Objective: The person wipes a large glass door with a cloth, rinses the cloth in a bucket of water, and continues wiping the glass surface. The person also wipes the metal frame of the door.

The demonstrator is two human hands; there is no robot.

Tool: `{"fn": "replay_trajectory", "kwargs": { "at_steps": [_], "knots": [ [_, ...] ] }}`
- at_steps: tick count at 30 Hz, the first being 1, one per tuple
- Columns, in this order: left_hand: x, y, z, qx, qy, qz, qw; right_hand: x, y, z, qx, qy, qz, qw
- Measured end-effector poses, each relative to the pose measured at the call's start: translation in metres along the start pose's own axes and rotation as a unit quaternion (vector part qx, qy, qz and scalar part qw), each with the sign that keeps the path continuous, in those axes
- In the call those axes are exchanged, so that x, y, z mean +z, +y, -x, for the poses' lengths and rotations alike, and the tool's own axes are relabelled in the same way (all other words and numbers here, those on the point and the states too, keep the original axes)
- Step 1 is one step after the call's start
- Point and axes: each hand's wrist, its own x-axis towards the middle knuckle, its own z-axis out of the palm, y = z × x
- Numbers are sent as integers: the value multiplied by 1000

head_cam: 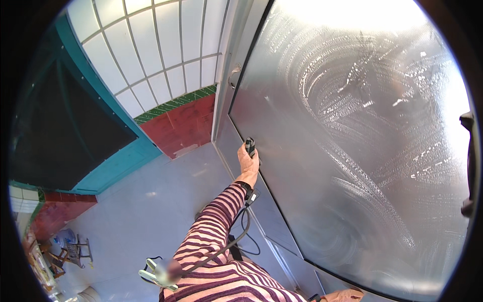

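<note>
My left hand (249, 162) is closed around a short black-and-grey handle-like object (250, 146), at the left edge of a large shiny pane (302, 158). Wet, curved streaks cover much of the pane. A black band circles the left wrist, and a dark cable (226, 247) runs from a connector beside it back over the striped sleeve (211, 222). Low at the picture's rim, my right hand (343, 295) lies by the pane's lower black edge, partly cut off; its fingers are unclear and whether it holds anything does not show.
White tiles (145, 56) above red ones (181, 124) line the wall behind. A teal-framed dark panel (113, 166) stands left. Folding chairs or stools (73, 251) stand on the grey floor (143, 219). A pale green clip-like object (156, 275) is near my shoulder. A curved metal handle (234, 75) is on the frame.
</note>
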Motion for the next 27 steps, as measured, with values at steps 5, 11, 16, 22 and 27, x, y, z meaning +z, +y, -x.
{"fn": "replay_trajectory", "kwargs": {
  "at_steps": [5, 11, 16, 22, 27],
  "knots": [
    [14, -57, 124, 19, -23, 87, 996, -13, 29, -19, -11, -24, -33, 999],
    [-12, -83, 304, -15, -213, -23, 977, -20, 55, -47, -20, -61, -56, 996],
    [2, -52, 208, -295, -68, 201, 932, -18, 73, -56, -27, -70, -74, 994],
    [2, -23, 140, -210, -49, 93, 972, -14, 93, -53, -27, -74, -83, 993],
    [0, -65, 276, -148, -122, -19, 981, -20, 103, -44, -22, -77, -72, 994]
  ]
}}
